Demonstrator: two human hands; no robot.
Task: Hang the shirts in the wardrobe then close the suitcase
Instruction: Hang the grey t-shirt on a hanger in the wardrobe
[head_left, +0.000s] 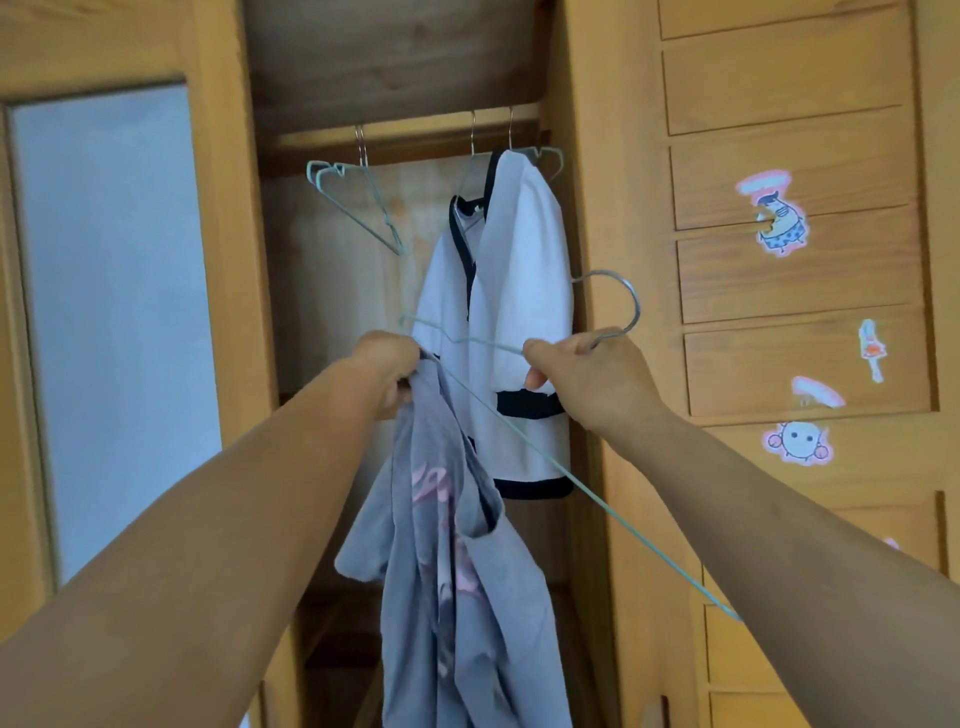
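Note:
A grey shirt with pink lettering (447, 587) hangs down from my left hand (387, 371), which grips it at the top in front of the open wardrobe. My right hand (587, 376) grips a pale green wire hanger (524, 441) near its metal hook, which points up and right. One end of the hanger reaches my left hand; its long bar runs down to the right. Behind them a white shirt with black trim (519, 312) hangs from the wardrobe rail (410, 132). The suitcase is out of view.
Empty wire hangers (358, 208) hang at the left of the rail. A wardrobe door with a frosted pane (114, 312) stands at left. At right is a wooden slatted door (789, 260) with cartoon stickers. A shelf sits low inside the wardrobe.

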